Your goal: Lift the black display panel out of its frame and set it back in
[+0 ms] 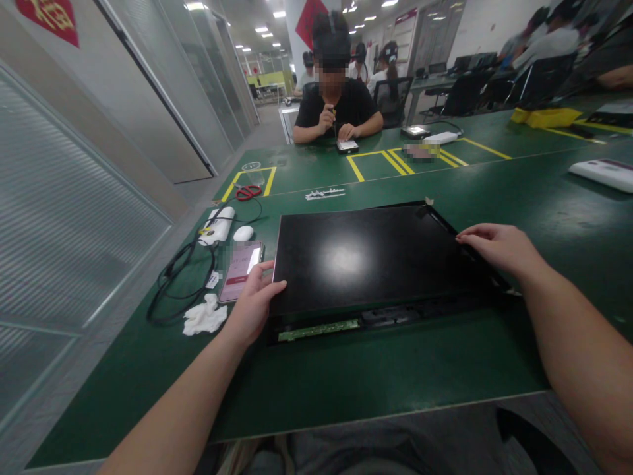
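A black screen panel (366,257) lies slightly askew over a shallow black frame (440,218) on the green table. My left hand (254,297) grips the panel's left edge, with the thumb on top and the fingers at the side and below. At the right edge, my right hand (499,247) is closed in a pinch; whether the frame's rim is caught in it too, I cannot tell. Along the near side, a narrow green circuit board (319,330) shows in the frame below the panel.
Left of the panel are a phone (241,270), a crumpled tissue (205,315), a white mouse-like object (243,233), a black cable (171,270) and red-handled scissors (248,192). White strips (324,194) lie beyond the panel. Across the table a person (336,99) works on a small device.
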Motion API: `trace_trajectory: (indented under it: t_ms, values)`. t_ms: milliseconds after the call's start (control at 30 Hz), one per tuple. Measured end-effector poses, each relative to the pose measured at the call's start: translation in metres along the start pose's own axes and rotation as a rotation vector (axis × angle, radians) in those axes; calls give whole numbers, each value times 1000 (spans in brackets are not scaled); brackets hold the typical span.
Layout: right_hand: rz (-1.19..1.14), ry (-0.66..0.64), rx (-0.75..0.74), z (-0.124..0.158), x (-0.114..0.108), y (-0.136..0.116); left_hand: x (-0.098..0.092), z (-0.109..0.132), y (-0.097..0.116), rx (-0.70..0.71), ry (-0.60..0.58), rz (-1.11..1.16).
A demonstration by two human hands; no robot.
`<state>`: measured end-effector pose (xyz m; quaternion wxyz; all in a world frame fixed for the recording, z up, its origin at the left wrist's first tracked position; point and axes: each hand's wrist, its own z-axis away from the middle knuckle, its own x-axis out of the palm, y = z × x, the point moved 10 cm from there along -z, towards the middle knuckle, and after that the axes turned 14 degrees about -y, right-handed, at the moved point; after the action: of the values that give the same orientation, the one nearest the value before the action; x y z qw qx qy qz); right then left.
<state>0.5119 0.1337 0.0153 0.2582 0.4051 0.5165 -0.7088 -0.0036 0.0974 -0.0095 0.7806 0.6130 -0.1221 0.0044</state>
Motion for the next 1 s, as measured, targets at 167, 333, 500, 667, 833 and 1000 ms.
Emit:
trace_trajectory:
  t_ms: [167, 333, 500, 667, 833, 1000]
  values:
    - [11, 8, -6, 0, 0, 0, 0, -1, 0, 8, -16, -13]
    - [23, 30, -38, 2, -2, -4, -1, -2, -1, 15, -19, -12]
    - [28, 10, -9, 6, -1, -7, 0, -1, -1, 6, -25, -19]
    - [39, 2, -5, 5, -1, -5, 0, -1, -1, 4, -41, -9]
    - [59, 15, -36, 1, -1, -3, 0, -2, 0, 11, -54, 4]
    - [61, 31, -60, 1, -3, -6, 0, -3, 0, 9, -72, 12]
